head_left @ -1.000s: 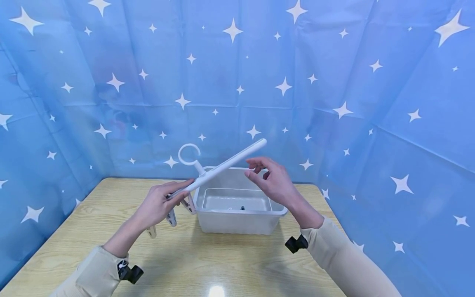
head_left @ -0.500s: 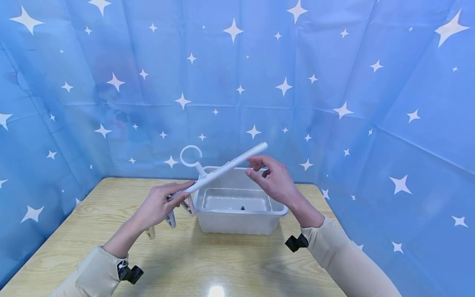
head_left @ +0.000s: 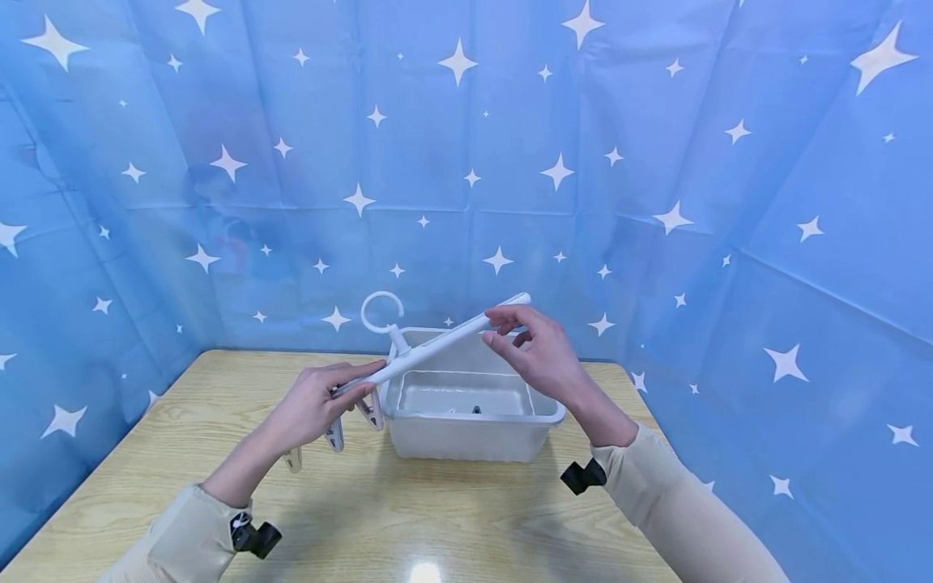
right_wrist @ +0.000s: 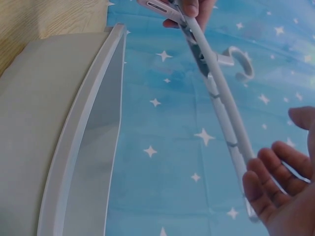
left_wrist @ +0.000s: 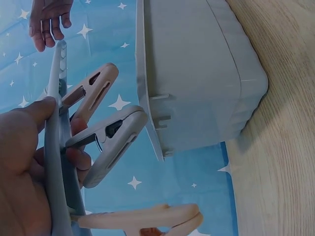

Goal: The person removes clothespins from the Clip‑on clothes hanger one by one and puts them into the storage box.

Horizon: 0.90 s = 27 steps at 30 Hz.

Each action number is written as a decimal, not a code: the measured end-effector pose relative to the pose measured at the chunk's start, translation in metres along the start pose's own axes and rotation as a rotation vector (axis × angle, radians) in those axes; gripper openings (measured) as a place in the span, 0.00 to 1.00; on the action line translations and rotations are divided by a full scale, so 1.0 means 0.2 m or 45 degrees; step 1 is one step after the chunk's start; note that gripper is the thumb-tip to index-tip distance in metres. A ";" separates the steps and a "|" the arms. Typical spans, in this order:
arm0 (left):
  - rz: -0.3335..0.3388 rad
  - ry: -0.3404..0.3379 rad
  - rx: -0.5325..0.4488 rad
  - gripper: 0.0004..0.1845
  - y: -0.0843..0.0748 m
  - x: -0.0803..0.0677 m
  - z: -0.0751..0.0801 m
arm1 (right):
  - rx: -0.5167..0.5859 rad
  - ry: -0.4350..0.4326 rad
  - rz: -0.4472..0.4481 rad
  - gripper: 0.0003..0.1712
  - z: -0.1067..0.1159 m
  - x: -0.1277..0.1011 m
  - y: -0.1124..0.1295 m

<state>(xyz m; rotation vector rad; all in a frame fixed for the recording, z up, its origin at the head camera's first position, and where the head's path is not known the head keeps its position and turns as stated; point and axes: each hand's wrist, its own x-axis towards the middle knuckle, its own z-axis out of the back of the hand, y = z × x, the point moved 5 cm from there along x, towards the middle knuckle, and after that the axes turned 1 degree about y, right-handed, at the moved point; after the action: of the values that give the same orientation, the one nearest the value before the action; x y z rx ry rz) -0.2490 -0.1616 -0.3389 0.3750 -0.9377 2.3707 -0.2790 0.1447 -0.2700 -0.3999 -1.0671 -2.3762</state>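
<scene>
My left hand (head_left: 312, 402) grips a white clip hanger (head_left: 433, 346) near its left end, thumb on one side of the bar and fingers on the other. The hanger tilts up to the right, with its round hook (head_left: 364, 312) standing above the bar. Three clips hang under the held part: a pinkish one (left_wrist: 101, 88), a grey one (left_wrist: 118, 142) and a beige one (left_wrist: 142, 219). My right hand (head_left: 539, 354) is at the hanger's raised end, fingers loosely bent and overlapping the bar in the head view, holding nothing.
Behind and below the hanger, a grey plastic bin (head_left: 466, 441) stands on the wooden table (head_left: 437, 518). A small dark object (head_left: 477, 409) shows inside it. A blue curtain (head_left: 466, 146) with white stars closes off the back and sides.
The hanger's raised end has come down a little and shifted slightly right, so it now overlaps my right fingers. The hook has dropped with it. My right hand has barely moved.
</scene>
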 end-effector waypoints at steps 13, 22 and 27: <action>-0.023 0.028 -0.001 0.20 0.01 0.00 -0.02 | 0.017 0.014 0.029 0.23 -0.01 0.00 0.00; -0.049 0.040 0.011 0.20 0.01 0.00 -0.02 | 0.012 0.016 0.044 0.23 0.00 0.00 0.01; -0.078 0.039 0.037 0.20 0.01 0.00 -0.02 | 0.000 0.012 0.051 0.22 0.00 0.00 0.01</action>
<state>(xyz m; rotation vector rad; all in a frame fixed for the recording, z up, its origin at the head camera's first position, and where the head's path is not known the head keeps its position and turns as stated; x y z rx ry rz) -0.2507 -0.1600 -0.3429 0.3726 -0.8662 2.3304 -0.2777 0.1441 -0.2693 -0.4062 -1.0458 -2.3408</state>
